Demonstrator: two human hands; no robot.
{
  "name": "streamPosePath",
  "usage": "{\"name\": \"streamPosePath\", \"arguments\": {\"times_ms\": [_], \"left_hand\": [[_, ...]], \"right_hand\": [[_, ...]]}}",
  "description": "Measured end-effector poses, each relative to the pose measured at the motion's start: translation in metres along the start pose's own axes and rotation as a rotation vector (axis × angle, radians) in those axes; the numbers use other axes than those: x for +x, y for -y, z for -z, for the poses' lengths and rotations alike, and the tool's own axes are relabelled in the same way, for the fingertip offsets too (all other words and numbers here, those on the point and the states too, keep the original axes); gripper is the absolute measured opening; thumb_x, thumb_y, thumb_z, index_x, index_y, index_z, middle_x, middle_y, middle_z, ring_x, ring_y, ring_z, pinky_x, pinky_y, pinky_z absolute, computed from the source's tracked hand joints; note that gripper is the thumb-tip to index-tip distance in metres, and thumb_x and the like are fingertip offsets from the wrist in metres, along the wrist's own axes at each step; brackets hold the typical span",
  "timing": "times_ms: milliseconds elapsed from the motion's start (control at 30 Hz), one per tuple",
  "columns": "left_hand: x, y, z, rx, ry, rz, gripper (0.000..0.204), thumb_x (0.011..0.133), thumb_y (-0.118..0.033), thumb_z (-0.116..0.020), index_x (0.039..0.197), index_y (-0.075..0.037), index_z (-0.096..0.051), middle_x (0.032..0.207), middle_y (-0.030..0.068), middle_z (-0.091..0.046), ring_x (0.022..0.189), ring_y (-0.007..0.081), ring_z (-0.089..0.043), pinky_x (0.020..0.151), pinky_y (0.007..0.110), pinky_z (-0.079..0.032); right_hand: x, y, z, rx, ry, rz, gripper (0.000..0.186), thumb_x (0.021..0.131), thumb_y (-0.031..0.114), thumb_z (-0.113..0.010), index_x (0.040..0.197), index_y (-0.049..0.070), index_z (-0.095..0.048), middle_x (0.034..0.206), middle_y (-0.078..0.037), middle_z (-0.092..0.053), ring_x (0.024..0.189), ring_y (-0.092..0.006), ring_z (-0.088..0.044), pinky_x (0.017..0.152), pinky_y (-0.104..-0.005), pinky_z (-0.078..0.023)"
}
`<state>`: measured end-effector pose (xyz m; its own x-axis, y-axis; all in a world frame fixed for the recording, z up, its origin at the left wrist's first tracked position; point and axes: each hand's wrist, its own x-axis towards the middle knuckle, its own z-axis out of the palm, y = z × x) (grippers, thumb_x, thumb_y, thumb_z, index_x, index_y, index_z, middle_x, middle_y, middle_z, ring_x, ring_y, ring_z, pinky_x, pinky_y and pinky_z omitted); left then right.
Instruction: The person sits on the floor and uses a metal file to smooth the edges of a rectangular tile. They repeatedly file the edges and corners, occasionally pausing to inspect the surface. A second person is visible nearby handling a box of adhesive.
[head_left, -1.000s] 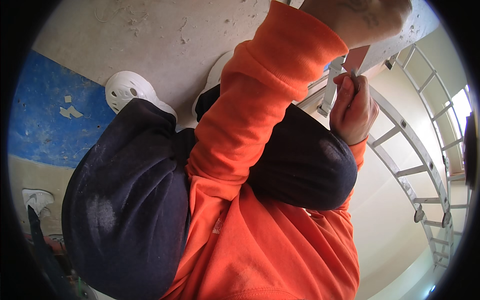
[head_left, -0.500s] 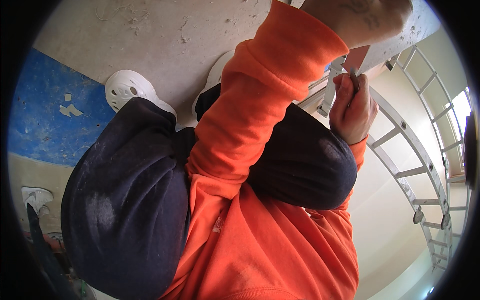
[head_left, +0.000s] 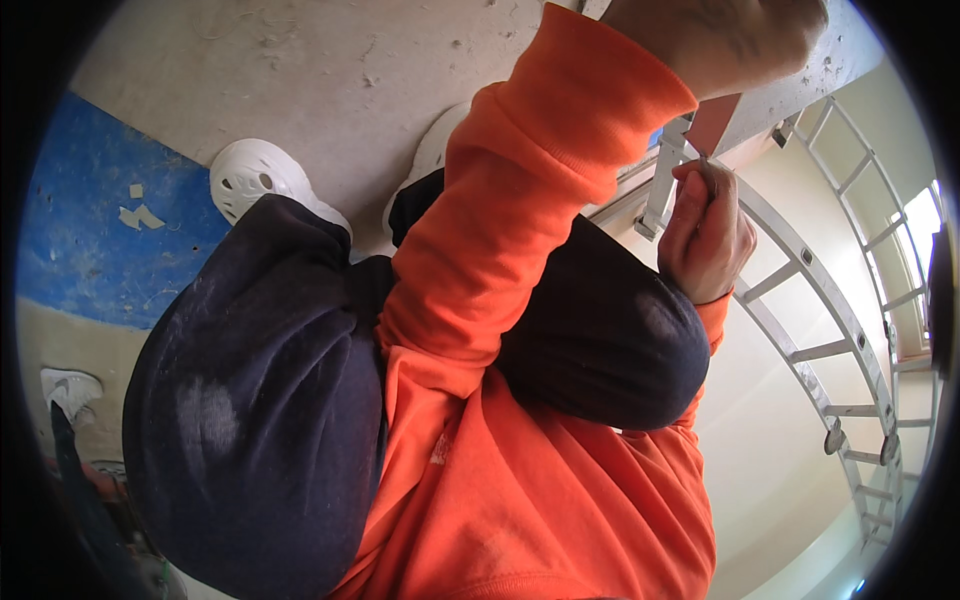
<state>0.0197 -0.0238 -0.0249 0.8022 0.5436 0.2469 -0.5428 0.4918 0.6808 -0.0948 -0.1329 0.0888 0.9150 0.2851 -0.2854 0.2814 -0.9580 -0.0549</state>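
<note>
My left forearm, in an orange sleeve, crosses up to the right over my knees. At its end my left hand [head_left: 735, 40] is at the upper right, curled over a grey-white surface [head_left: 840, 60], its fingers mostly hidden. Just below it a flat reddish-brown piece [head_left: 714, 124] shows, tapering to a corner. My right hand [head_left: 708, 225] is closed beside my right knee, thumb up, around a slim dark tool [head_left: 709, 170]. The tool's tip is at the lower corner of the reddish-brown piece. Most of the tool is hidden in my fingers.
Metal ladders [head_left: 815, 260] stand on the right by a pale wall [head_left: 770, 430]. A blue sheet [head_left: 100, 220] with white scraps lies at the left on the dusty floor [head_left: 300, 80]. Another person's white shoe [head_left: 72, 388] is at the far left.
My right hand has tilted and sunk slightly, and the dark tool in it has moved down. More of the reddish-brown piece shows. My left hand has hardly moved.
</note>
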Motion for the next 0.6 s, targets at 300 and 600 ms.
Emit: {"name": "streamPosePath", "arguments": {"times_ms": [300, 600], "left_hand": [[0.002, -0.016, 0.000, -0.051, -0.022, 0.083, 0.050, 0.092, -0.001, -0.052, 0.136, 0.008, -0.030, 0.112, 0.0262, -0.057, 0.102, 0.0339, -0.063, 0.091, 0.043, -0.052], [0.000, -0.006, -0.003, -0.069, -0.026, 0.088, 0.053, 0.092, -0.001, -0.052, 0.137, 0.010, -0.027, 0.110, 0.0282, -0.059, 0.098, 0.0360, -0.065, 0.089, 0.044, -0.054]], "right_hand": [[0.004, 0.003, 0.001, -0.042, 0.003, -0.005, 0.004, 0.093, 0.005, -0.062, 0.097, 0.005, -0.063, 0.085, -0.008, -0.072, 0.062, -0.0270, -0.067, 0.057, -0.0344, -0.051], [0.010, 0.005, 0.004, -0.021, 0.063, -0.026, 0.002, 0.094, 0.006, -0.062, 0.093, 0.007, -0.063, 0.074, -0.008, -0.068, 0.058, -0.0271, -0.064, 0.054, -0.0355, -0.049]]}}
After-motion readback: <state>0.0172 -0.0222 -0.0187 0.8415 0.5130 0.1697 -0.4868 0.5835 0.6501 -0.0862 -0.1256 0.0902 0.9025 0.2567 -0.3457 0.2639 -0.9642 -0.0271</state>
